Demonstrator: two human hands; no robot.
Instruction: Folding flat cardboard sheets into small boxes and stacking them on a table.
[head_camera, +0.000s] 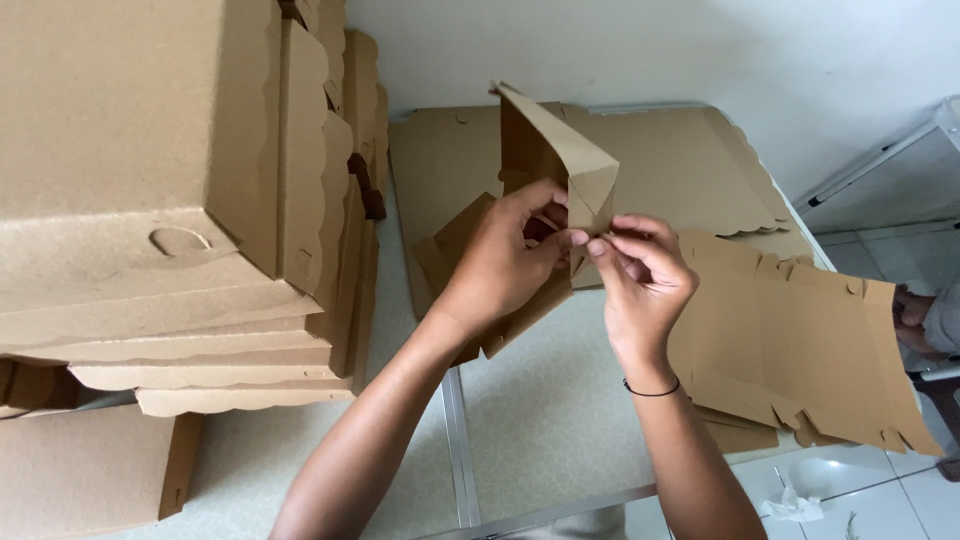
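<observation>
1. The left hand (500, 262) gripped a partly folded brown cardboard box blank (555, 165) from the side, its fingers curled round an upright flap above the table (540, 420).
2. The right hand (640, 275) pinched the edge of the same flap between thumb and fingertips (597, 247), just touching the left hand's fingertips (a thin black band (650, 391) circled its wrist).
3. The blank's lower part hung down behind the left hand, close over the pale tabletop.
4. Flat cardboard blanks (800, 340) lay to the right, overhanging the table's edge, and more (680, 160) lay behind the hands.
5. A tall stack of finished boxes (170, 200) stood on the left.
6. Another person's hand (912, 305) showed at the far right edge.
</observation>
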